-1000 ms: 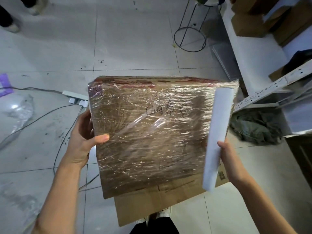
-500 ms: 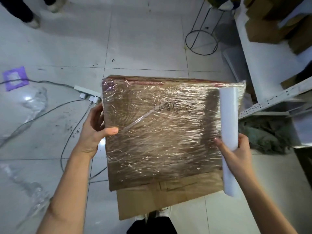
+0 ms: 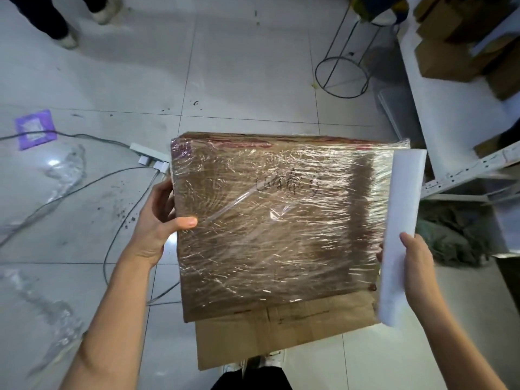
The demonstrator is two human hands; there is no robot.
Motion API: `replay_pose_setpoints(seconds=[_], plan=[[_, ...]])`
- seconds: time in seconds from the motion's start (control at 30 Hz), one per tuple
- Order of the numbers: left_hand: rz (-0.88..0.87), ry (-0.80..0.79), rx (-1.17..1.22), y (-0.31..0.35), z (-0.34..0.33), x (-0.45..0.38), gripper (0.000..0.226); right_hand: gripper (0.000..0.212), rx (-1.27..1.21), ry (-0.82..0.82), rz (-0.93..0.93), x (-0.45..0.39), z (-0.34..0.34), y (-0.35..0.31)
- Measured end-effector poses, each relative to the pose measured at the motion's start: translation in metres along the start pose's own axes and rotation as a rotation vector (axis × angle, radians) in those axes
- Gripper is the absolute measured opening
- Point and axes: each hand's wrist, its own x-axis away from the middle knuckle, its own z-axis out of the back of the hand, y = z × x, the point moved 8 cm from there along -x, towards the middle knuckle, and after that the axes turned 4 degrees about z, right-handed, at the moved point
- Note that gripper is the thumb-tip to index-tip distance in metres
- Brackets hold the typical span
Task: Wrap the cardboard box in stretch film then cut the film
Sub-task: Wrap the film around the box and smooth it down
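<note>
Above tiled floor (image 3: 239, 66), left fingers (image 3: 184, 222) pinch the box (image 3: 275, 220) edge.

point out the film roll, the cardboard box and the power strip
film roll (image 3: 405, 209): head view, middle of its white side
cardboard box (image 3: 275, 220): head view, centre of the film-covered top face
power strip (image 3: 146, 153): head view, its white body on the floor

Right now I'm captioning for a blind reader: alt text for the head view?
A person's left hand grips a film-wrapped cardboard box by its left edge, while the right hand holds a white stretch film roll against its right edge, above a tiled floor.
</note>
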Motion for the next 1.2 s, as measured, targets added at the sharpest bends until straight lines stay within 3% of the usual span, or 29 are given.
replay_pose_setpoints(seconds=[0.13,0.4,0.67,0.83,0.9,0.97,1.03,1.1,1.2], plan=[[0.011,0.004,0.005,0.0,0.002,-0.001,0.083,0.018,0.117,-0.073,0.116,0.0,-0.005,0.001],[0.03,-0.003,0.032,-0.005,0.004,0.0,0.078,0.04,0.181,0.124,0.203,-0.014,0.0,0.004],[0.051,-0.01,0.05,-0.005,0.008,-0.005,0.067,0.04,0.089,-0.044,0.159,-0.024,-0.009,0.008],[0.088,0.057,-0.037,0.004,0.012,-0.007,0.053,0.021,0.19,-0.022,0.243,-0.011,-0.015,0.007],[0.119,0.178,-0.041,0.007,0.012,-0.004,0.055,0.02,0.189,-0.011,0.249,-0.009,-0.017,0.008],[0.014,0.463,-0.326,0.025,0.016,0.009,0.071,0.02,0.177,-0.014,0.252,-0.009,-0.019,0.009],[-0.329,0.67,-0.87,0.066,-0.014,0.028,0.073,0.017,0.172,-0.018,0.244,-0.01,-0.017,0.011],[-0.673,0.551,-1.196,0.073,-0.075,0.035,0.064,0.013,0.174,-0.024,0.236,-0.011,-0.014,0.014],[-0.804,0.291,-1.543,0.038,-0.133,0.024,0.058,0.012,0.203,-0.048,0.253,-0.011,-0.013,0.014]])
